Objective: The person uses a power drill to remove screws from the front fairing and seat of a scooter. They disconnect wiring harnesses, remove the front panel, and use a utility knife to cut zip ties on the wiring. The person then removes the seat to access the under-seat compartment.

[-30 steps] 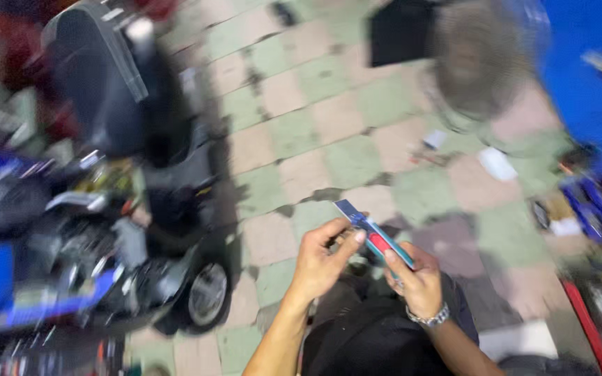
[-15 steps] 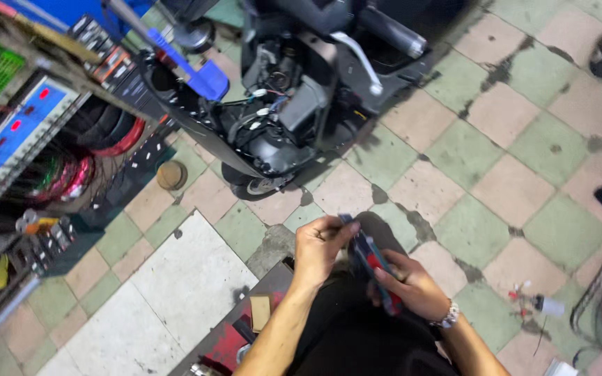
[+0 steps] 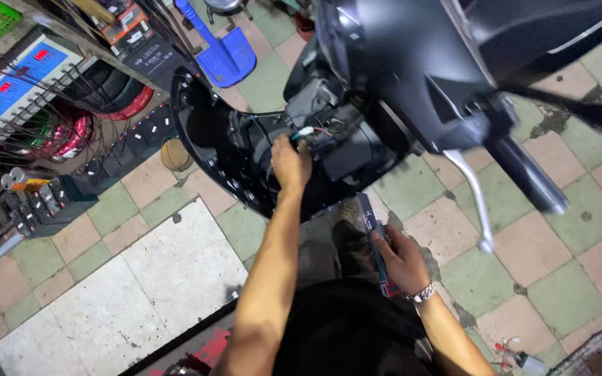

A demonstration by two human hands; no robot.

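My left hand [image 3: 291, 163] is up inside the opened front of the black scooter [image 3: 412, 63], fingers curled in among the wiring bundle [image 3: 313, 134] just above my knuckles; whether they actually pinch a wire or connector I cannot tell, the fingertips are buried in the dark. My right hand [image 3: 400, 259] sits low, close to my lap, clenched around a slim flat package [image 3: 374, 240] in blue with a red end, which runs up past my fingers toward the scooter's body. There is a metal watch [image 3: 421, 293] on that wrist. Out to the right of my right hand hangs the scooter's handlebar grip [image 3: 524, 174] with its silver brake lever [image 3: 474, 198] pointing down over the green and pink floor tiles [image 3: 559, 292]. Far off to the left of my left hand, a blue plastic shovel [image 3: 224, 52] lies on the floor, and a blue panel with red displays [image 3: 12, 87] stands beside coils of red wire [image 3: 64, 136].
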